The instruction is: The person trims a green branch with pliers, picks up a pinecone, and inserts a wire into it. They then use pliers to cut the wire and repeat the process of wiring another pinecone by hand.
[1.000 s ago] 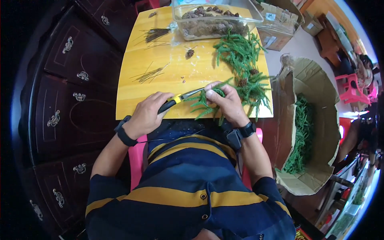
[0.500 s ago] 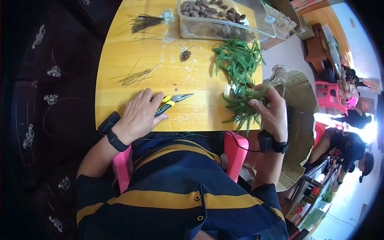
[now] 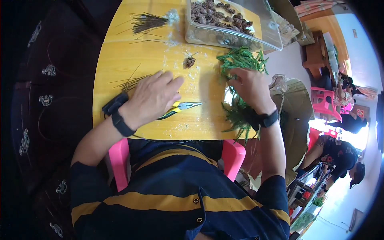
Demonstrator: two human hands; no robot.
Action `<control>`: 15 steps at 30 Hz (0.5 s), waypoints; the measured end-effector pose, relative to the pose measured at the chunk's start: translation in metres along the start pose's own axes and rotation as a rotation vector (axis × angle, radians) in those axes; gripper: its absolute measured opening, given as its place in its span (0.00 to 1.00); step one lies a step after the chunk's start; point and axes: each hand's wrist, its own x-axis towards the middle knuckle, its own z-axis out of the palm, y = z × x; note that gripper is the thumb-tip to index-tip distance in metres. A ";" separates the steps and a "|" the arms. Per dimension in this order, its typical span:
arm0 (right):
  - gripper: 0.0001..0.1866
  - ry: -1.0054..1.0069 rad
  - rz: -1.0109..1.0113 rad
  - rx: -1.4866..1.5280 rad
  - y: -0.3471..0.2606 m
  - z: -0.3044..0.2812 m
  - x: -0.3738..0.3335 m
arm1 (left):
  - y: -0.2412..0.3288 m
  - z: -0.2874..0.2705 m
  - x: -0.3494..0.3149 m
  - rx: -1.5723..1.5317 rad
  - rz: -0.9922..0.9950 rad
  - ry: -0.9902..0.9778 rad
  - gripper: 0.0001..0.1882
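Dark wires [image 3: 134, 83] run out of sight behind the left hand [image 3: 154, 96], its fingers loosely bent; whether it grips anything is hidden. Near it lie yellow-and-black pliers [image 3: 180, 107], tips rightward, with room for moving along the near edge of the table [image 3: 196, 126]. Green sprigs [image 3: 242, 59] occupy the table's right side, beneath the right hand [image 3: 254, 90], whose grip cannot be told; a light single-stem pinch should limit tangling. A carton [image 3: 294, 116] crowds the right edge.
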 end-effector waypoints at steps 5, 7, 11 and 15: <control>0.12 -0.187 0.028 -0.248 0.009 0.022 0.012 | -0.009 0.020 0.057 0.061 -0.027 0.055 0.20; 0.12 -0.165 -0.013 -0.220 0.016 0.022 0.012 | -0.017 0.037 0.069 0.088 -0.027 0.063 0.18; 0.12 0.106 -0.030 0.235 0.038 0.014 -0.001 | -0.026 0.052 0.082 0.181 -0.068 -0.102 0.20; 0.14 0.034 0.248 0.805 0.051 0.004 -0.017 | -0.026 0.054 0.077 0.245 -0.071 0.007 0.14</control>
